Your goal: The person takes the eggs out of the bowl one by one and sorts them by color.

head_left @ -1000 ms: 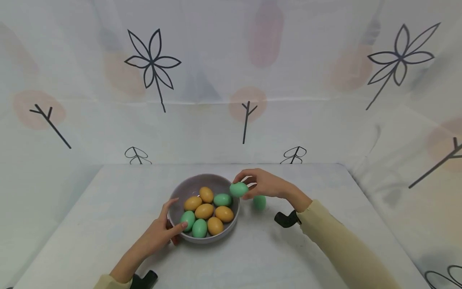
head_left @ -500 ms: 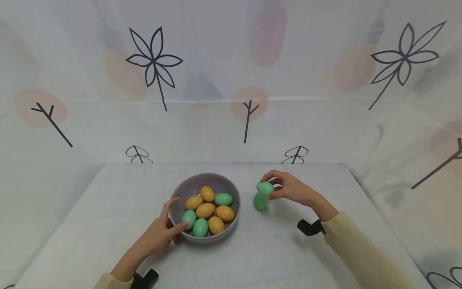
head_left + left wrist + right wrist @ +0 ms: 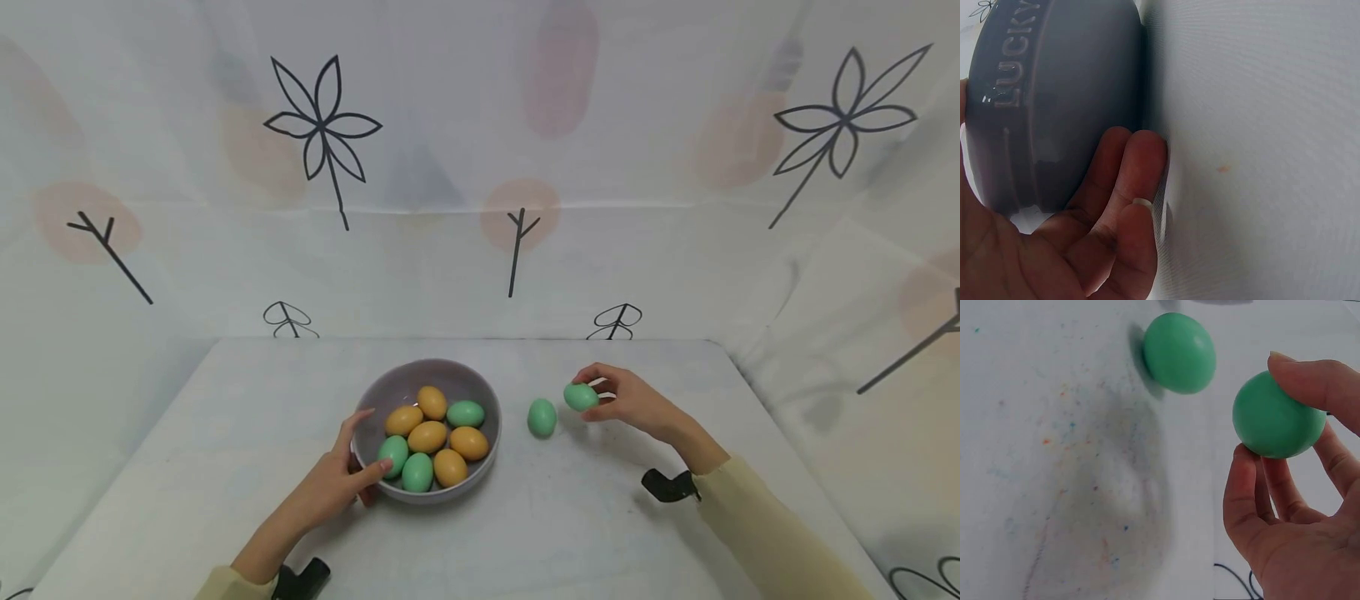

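A grey bowl (image 3: 450, 371) stands left of the table's middle, with several yellow eggs (image 3: 427, 437) and several green eggs (image 3: 417, 472) in it. My left hand (image 3: 330, 483) grips the bowl's left side, the thumb over the rim. In the left wrist view, fingers (image 3: 1141, 169) curl beneath the bowl's outer wall, which bears raised "LUCKY" lettering. To the right, my right hand (image 3: 630, 404) pinches a green egg (image 3: 1279, 415) between thumb and fingers. Another green egg (image 3: 542, 417) lies on the table between that hand and the bowl.
The white-covered table (image 3: 225, 400) meets a white backdrop (image 3: 420, 275) with line-drawn flowers and twigs. Small coloured specks mark the cloth in the right wrist view. Black wrist mounts (image 3: 670, 485) sit at both sleeves.
My right hand has carried its green egg rightward, from the bowl's right rim past the egg lying on the table. The left hand has kept its hold on the bowl.
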`<state>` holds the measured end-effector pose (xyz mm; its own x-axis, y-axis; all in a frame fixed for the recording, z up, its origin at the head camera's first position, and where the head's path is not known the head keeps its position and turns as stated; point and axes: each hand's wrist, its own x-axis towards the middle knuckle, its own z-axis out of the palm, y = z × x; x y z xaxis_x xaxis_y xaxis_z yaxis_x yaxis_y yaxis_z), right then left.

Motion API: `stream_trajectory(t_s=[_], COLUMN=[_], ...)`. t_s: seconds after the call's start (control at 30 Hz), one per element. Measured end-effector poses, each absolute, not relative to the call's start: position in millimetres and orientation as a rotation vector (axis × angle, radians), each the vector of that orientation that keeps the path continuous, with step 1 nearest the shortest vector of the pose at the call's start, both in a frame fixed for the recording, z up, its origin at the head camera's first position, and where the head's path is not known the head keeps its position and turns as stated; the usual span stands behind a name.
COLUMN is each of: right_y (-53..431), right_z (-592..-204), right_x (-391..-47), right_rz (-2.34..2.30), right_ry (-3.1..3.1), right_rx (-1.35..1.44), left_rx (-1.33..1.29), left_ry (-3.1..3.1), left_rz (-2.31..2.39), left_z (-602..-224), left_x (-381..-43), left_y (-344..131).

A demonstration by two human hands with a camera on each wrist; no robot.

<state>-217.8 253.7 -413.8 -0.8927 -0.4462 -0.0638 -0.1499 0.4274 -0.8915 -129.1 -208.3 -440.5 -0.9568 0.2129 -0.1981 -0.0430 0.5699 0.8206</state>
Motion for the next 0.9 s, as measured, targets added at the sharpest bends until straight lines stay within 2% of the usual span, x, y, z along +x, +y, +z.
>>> stream_trajectory(t_s=[0.9], right_y=[255], right_z=[-452], right_x=[-205], right_rz=[-1.467], right_ry=[2.481], right_rx=[-0.406], left_rx=[0.135], left_ry=[2.521], left_rz=[1.347], left_z=[-440], left_x=[-129], left_y=[-209])
